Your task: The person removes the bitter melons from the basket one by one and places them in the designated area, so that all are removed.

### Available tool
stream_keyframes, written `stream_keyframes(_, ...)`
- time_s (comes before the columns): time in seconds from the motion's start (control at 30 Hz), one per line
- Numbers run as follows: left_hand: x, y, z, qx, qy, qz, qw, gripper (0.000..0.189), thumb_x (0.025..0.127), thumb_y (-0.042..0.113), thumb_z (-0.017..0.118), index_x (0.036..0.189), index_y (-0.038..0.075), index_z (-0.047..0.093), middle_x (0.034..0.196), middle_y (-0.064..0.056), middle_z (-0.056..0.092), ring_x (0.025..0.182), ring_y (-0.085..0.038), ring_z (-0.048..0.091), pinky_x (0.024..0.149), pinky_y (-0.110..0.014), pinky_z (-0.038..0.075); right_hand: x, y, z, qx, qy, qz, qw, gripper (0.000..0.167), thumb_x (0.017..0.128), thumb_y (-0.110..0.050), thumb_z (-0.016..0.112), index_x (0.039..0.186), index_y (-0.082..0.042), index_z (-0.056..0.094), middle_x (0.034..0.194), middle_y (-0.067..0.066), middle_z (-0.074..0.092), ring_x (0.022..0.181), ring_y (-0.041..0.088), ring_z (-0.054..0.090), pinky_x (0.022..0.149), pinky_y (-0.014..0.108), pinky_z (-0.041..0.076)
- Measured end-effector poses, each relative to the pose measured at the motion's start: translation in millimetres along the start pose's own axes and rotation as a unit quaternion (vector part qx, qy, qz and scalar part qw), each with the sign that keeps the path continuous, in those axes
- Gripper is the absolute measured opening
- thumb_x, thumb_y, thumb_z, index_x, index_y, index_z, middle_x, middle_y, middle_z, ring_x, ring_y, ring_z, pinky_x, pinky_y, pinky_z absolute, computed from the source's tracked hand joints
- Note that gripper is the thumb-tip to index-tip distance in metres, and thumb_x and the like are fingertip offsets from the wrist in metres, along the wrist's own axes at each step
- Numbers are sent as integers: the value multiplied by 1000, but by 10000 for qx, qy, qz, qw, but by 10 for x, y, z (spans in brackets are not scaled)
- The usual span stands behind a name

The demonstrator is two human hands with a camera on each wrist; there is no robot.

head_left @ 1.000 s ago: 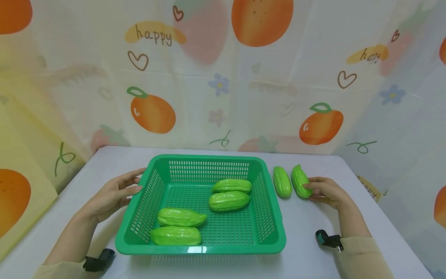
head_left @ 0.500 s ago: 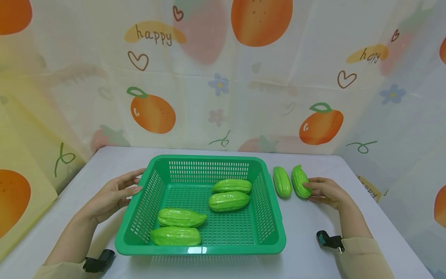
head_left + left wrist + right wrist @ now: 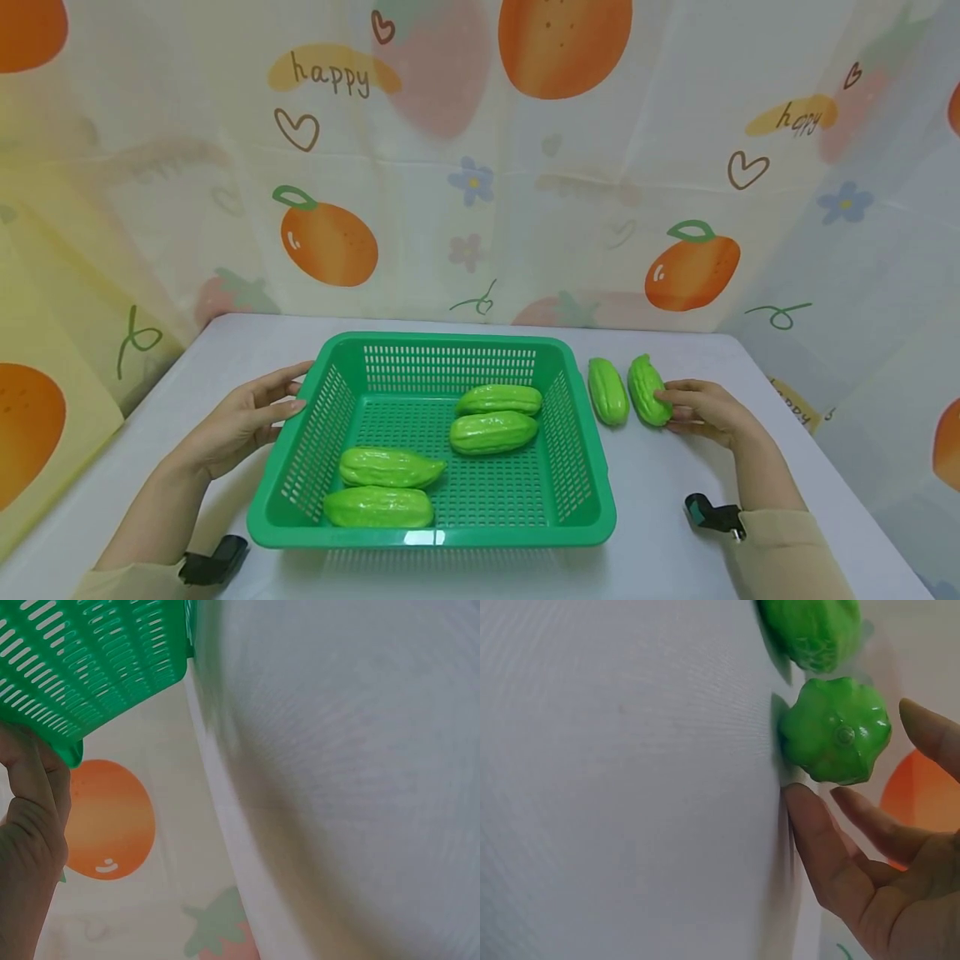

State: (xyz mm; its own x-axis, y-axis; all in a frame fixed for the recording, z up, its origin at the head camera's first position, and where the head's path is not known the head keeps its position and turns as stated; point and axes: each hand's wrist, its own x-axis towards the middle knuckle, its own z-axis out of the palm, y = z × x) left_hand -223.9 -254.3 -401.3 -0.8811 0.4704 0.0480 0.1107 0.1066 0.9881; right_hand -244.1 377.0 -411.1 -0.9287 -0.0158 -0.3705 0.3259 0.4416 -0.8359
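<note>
My left hand (image 3: 236, 421) rests at the left rim of a green plastic basket (image 3: 270, 492), its fingers reaching the edge. In the left wrist view, fingers (image 3: 30, 787) touch the basket's rim from the side. My right hand (image 3: 705, 412) is at the near end of the outer green bitter melon (image 3: 648, 390), which lies on the table. Seen from the right wrist, the thumb is spread and the fingertips are right at the melon's (image 3: 836, 733) side, not wrapped round it. Another bitter melon (image 3: 608, 392) lies just left of it, beside the basket.
Several bitter melons lie inside the basket: a pair at its right (image 3: 493, 433) and a pair at its front left (image 3: 378, 507). The white tabletop (image 3: 645, 525) ends at a fruit-printed curtain (image 3: 465, 233) behind. Black wrist cameras (image 3: 213, 562) sit on both sleeves.
The right hand and wrist have shifted very slightly to the right. The left hand, basket and the melons in it look unchanged.
</note>
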Motion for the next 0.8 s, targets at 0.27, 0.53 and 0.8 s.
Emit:
stream_keyframes(0.27,-4,-7,-4,6,-40,76,10000,56,103,6,47,155,5,27,109,4,58,89,-6,70,74,-27,62,-33,-73,-77,-476,141,-53,9988,77,98,-40,59,148,10,29,137,24,47,97,11,63,90,29,59)
stream_keyframes(0.53,-8,-7,-3,-15,-22,60,10000,56,103,5,47,155,6,27,109,4,58,87,-6,70,74,-26,62,-100,-235,-152,-630,269,-445,9967,77,100,-40,55,151,9,24,153,32,33,123,31,58,92,26,58)
stream_keyframes(0.8,2,-26,-16,-48,-63,88,9999,56,103,4,47,155,6,27,109,4,58,88,-6,70,74,-26,62,-192,-458,-182,-814,342,-1208,9887,71,102,-36,53,150,10,28,149,33,39,112,12,61,92,25,58)
